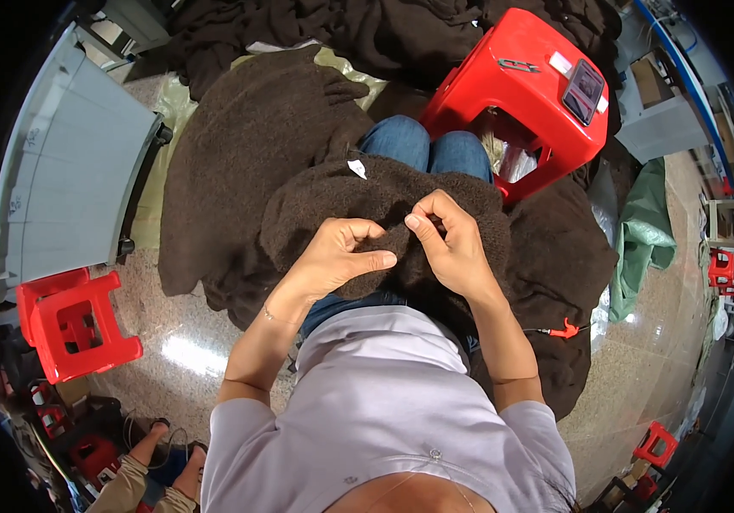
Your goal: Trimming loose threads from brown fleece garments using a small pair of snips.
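Observation:
Across my lap lies a dark brown fleecy garment (316,201) with a small white label (357,168). My left hand (341,256) is closed on a fold of it, thumb on the near side and forefinger bent beyond; its other fingers are hidden. Just to the right, my right hand (454,244) pinches with thumb and forefinger over the same cloth. What sits in that pinch is too small to make out. The two hands are close together but apart.
Ahead on the right, a red stool (504,98) bears a phone (583,91) and small thread snips (518,65). More brown fabric (213,171) spreads around my knees. A grey bin (68,162) and red stools (81,325) stand left. Another person's legs (162,466) show at lower left.

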